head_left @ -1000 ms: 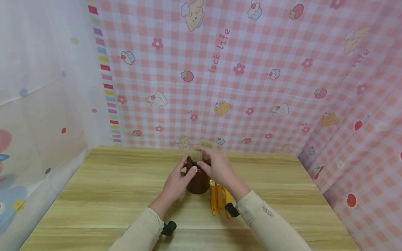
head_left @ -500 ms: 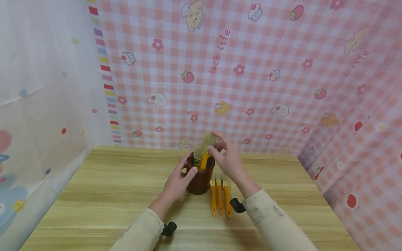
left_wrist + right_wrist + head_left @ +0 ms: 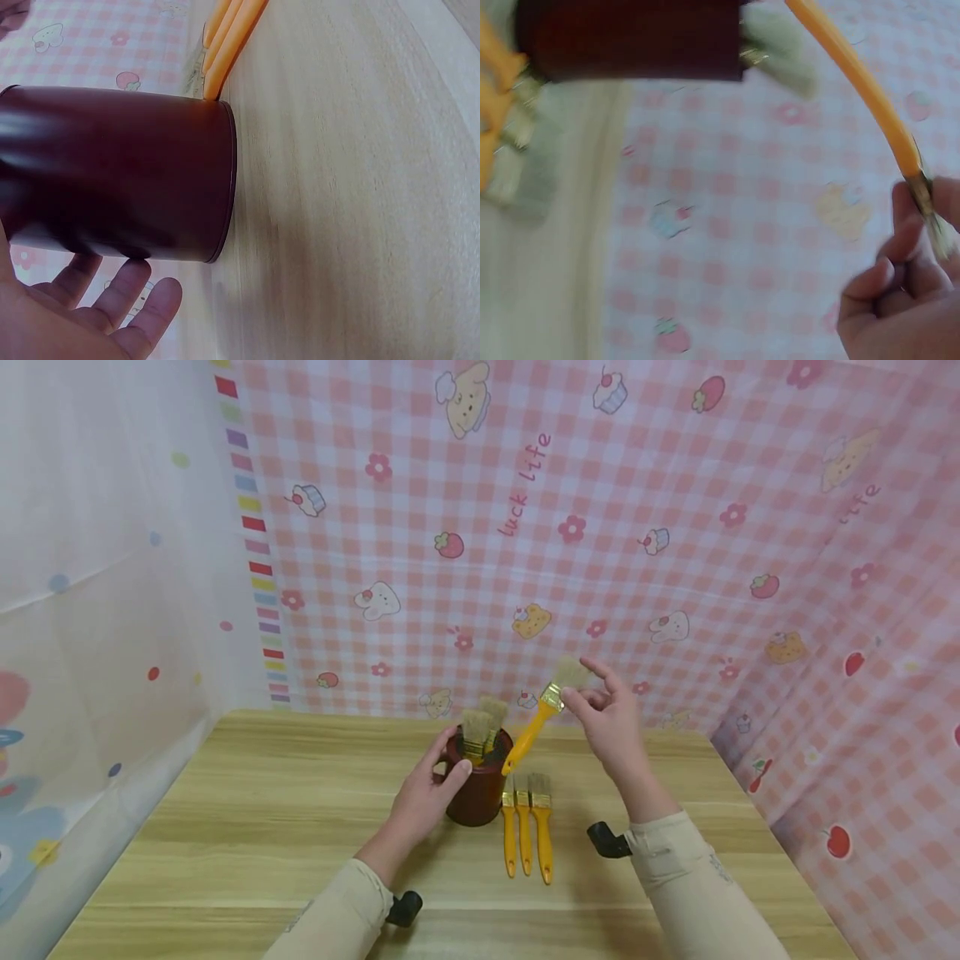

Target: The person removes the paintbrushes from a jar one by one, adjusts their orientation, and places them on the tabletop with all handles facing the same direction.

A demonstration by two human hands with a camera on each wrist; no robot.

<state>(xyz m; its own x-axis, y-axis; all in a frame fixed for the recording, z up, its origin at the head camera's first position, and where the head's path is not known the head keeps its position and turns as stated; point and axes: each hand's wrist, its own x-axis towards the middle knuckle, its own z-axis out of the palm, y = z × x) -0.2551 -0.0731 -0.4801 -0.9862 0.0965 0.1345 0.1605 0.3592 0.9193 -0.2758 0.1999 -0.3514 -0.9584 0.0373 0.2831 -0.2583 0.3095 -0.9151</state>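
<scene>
A dark brown mug (image 3: 474, 797) stands upright on the table, and two paintbrushes (image 3: 476, 728) poke out of it, bristles up. My left hand (image 3: 422, 793) holds the mug from the left, thumb at the near rim. In the left wrist view several fingers (image 3: 124, 289) lie along the mug's side. To the right of the mug, my right hand (image 3: 611, 727) pinches a paintbrush (image 3: 534, 731) near its metal band. That brush is in the air, tilted, with its yellow handle down and left and its bristles up.
Several yellow-handled paintbrushes (image 3: 525, 831) lie side by side on the wooden table (image 3: 300, 827), just right of the mug, bristles away from me. A pink checked cloth (image 3: 480, 585) hangs behind the table. White cloth (image 3: 135, 635) hangs at the left.
My right hand has drawn one paintbrush up out of the mug and carried it to the right. The left hand has stayed at the mug.
</scene>
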